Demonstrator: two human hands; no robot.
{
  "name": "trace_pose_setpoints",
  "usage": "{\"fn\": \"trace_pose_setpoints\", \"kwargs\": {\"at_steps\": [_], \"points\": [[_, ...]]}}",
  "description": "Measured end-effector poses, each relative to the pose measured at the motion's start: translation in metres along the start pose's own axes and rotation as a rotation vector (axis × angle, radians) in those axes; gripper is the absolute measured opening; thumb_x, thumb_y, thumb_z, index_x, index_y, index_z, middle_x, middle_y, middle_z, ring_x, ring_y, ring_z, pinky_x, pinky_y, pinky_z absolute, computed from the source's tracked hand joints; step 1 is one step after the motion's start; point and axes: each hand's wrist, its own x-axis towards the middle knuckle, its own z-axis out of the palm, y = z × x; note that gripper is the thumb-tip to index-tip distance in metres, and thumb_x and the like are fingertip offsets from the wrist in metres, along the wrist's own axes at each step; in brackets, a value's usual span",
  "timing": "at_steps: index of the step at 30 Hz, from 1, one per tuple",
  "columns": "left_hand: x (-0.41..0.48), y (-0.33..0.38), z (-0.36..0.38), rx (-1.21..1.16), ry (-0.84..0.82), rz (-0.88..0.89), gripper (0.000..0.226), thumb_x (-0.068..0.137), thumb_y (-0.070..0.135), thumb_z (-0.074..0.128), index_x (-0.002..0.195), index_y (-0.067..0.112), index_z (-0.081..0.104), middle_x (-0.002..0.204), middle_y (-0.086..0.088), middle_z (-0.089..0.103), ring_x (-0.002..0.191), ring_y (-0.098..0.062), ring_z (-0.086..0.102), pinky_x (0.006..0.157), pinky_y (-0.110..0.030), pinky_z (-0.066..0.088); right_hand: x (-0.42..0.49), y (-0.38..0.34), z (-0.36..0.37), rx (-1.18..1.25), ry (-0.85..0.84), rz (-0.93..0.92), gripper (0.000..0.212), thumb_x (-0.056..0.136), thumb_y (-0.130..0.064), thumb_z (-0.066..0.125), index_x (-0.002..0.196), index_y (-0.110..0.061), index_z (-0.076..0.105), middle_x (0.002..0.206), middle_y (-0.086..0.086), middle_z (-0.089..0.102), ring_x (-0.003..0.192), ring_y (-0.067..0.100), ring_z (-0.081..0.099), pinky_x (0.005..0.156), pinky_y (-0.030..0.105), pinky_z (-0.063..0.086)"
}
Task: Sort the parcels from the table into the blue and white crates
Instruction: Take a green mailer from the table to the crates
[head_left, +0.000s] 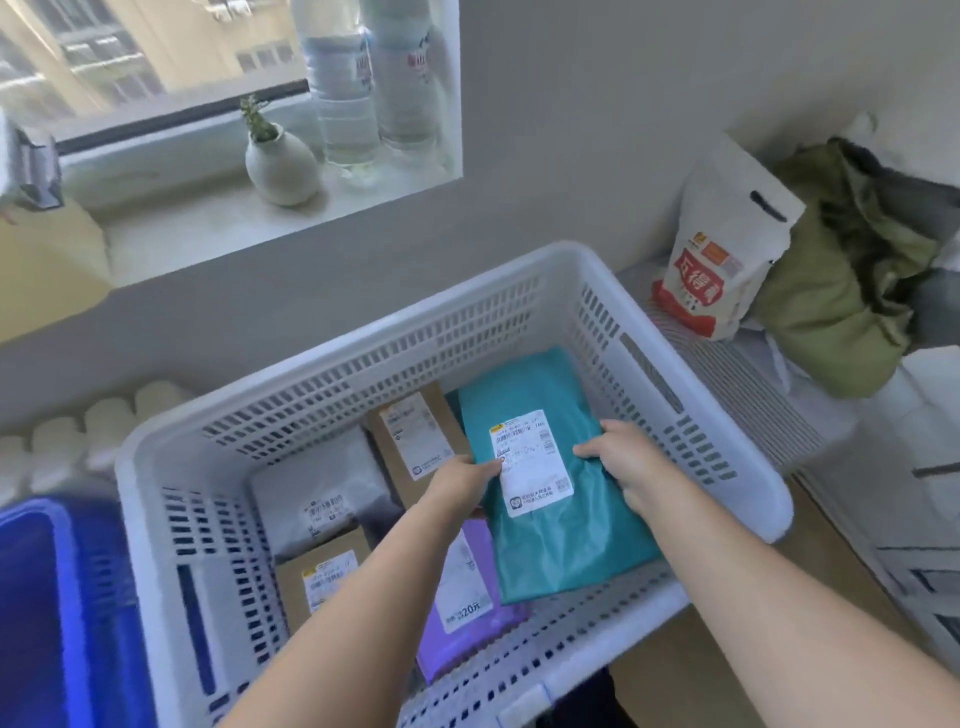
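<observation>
My arms (779, 597) cross the near rim of the white crate (363, 338). Inside it, my left hand (462, 483) pinches the left edge of the teal parcel (561, 540) at its label, and my right hand (628, 462) curls over the right edge. The parcel lies along the crate's right wall, overlapping a purple parcel (467, 623) at the near edge. A brown box (415, 441) sits toward the far wall. The blue crate (47, 597) stands just beside the left wall.

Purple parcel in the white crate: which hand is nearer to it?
Left. The left hand grips the left edge of the teal parcel, just above the purple parcel; the right hand holds its right edge, farther away.
</observation>
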Motion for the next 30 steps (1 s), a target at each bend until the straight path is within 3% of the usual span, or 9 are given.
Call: {"fn": "trace_pose_setpoints", "kwargs": {"at_steps": [4, 9, 12, 16, 19, 21, 23, 25, 30], "points": [[0.029, 0.008, 0.007, 0.147, 0.087, 0.048, 0.031, 0.096, 0.025, 0.054, 0.123, 0.011, 0.059, 0.107, -0.008, 0.069, 0.081, -0.028, 0.063, 0.065, -0.032, 0.050, 0.055, -0.012, 0.002, -0.079, -0.037, 0.019, 0.016, 0.089, 0.007, 0.056, 0.099, -0.003, 0.064, 0.098, 0.018, 0.071, 0.089, 0.036, 0.068, 0.085, 0.049, 0.057], [0.072, -0.004, 0.024, 0.348, 0.201, 0.069, 0.044, 0.097, 0.027, 0.049, 0.140, 0.018, 0.049, 0.123, -0.007, 0.065, 0.107, -0.031, 0.064, 0.088, -0.036, 0.052, 0.131, -0.002, 0.014, -0.210, -0.069, 0.047, 0.024, 0.089, 0.012, 0.050, 0.104, -0.004, 0.059, 0.097, 0.017, 0.067, 0.081, 0.032, 0.064, 0.069, 0.039, 0.055], [0.088, -0.010, 0.034, 0.591, 0.300, 0.131, 0.044, 0.098, 0.020, 0.045, 0.142, 0.013, 0.044, 0.135, -0.010, 0.055, 0.120, -0.032, 0.054, 0.091, -0.035, 0.045, 0.160, 0.020, 0.013, -0.244, -0.067, 0.082, 0.035, 0.090, 0.015, 0.044, 0.114, -0.007, 0.056, 0.097, 0.015, 0.064, 0.073, 0.025, 0.059, 0.056, 0.029, 0.045], [0.104, -0.021, 0.045, 1.013, 0.362, 0.275, 0.035, 0.095, 0.015, 0.045, 0.129, 0.011, 0.052, 0.125, -0.008, 0.054, 0.116, -0.029, 0.048, 0.089, -0.035, 0.041, 0.180, 0.042, 0.019, -0.200, -0.111, 0.137, 0.042, 0.091, 0.017, 0.043, 0.114, -0.017, 0.053, 0.094, 0.009, 0.064, 0.074, 0.024, 0.061, 0.057, 0.030, 0.047], [0.116, -0.023, 0.051, 1.365, 0.320, 0.388, 0.038, 0.089, 0.011, 0.044, 0.126, 0.008, 0.052, 0.123, -0.011, 0.052, 0.117, -0.032, 0.043, 0.101, -0.037, 0.032, 0.193, 0.052, 0.029, -0.194, -0.116, 0.142, 0.044, 0.090, 0.018, 0.042, 0.114, -0.017, 0.053, 0.094, 0.008, 0.065, 0.076, 0.025, 0.062, 0.059, 0.031, 0.049], [0.126, -0.024, 0.055, 1.560, 0.244, 0.400, 0.048, 0.092, 0.018, 0.045, 0.138, 0.006, 0.045, 0.138, -0.017, 0.046, 0.132, -0.036, 0.034, 0.115, -0.046, 0.022, 0.203, 0.063, 0.034, -0.238, -0.117, 0.134, 0.045, 0.089, 0.017, 0.043, 0.114, -0.018, 0.054, 0.093, 0.005, 0.064, 0.079, 0.025, 0.062, 0.065, 0.035, 0.055], [0.139, -0.026, 0.058, 1.740, 0.166, 0.358, 0.065, 0.098, 0.032, 0.044, 0.153, 0.004, 0.026, 0.157, -0.021, 0.028, 0.148, -0.041, 0.015, 0.121, -0.060, -0.003, 0.213, 0.073, 0.039, -0.362, -0.113, 0.062, 0.042, 0.089, 0.012, 0.047, 0.117, -0.018, 0.055, 0.097, 0.007, 0.066, 0.083, 0.027, 0.064, 0.076, 0.040, 0.056], [0.150, -0.029, 0.062, 1.900, 0.107, 0.317, 0.071, 0.101, 0.041, 0.037, 0.157, 0.004, 0.014, 0.163, -0.021, 0.018, 0.151, -0.042, 0.007, 0.112, -0.065, -0.018, 0.222, 0.079, 0.042, -0.607, -0.116, -0.067, 0.036, 0.090, 0.002, 0.053, 0.122, -0.015, 0.055, 0.109, 0.010, 0.066, 0.089, 0.030, 0.063, 0.079, 0.038, 0.056], [0.166, -0.034, 0.074, 2.064, 0.080, 0.284, 0.071, 0.103, 0.043, 0.030, 0.157, 0.002, 0.010, 0.162, -0.019, 0.021, 0.149, -0.044, 0.016, 0.102, -0.070, -0.024, 0.230, 0.079, 0.043, -1.187, -0.114, -0.385, 0.084, 0.088, -0.019, 0.064, 0.156, -0.019, 0.015, 0.149, 0.013, 0.031, 0.132, 0.031, 0.040, 0.102, 0.043, 0.045]]}}
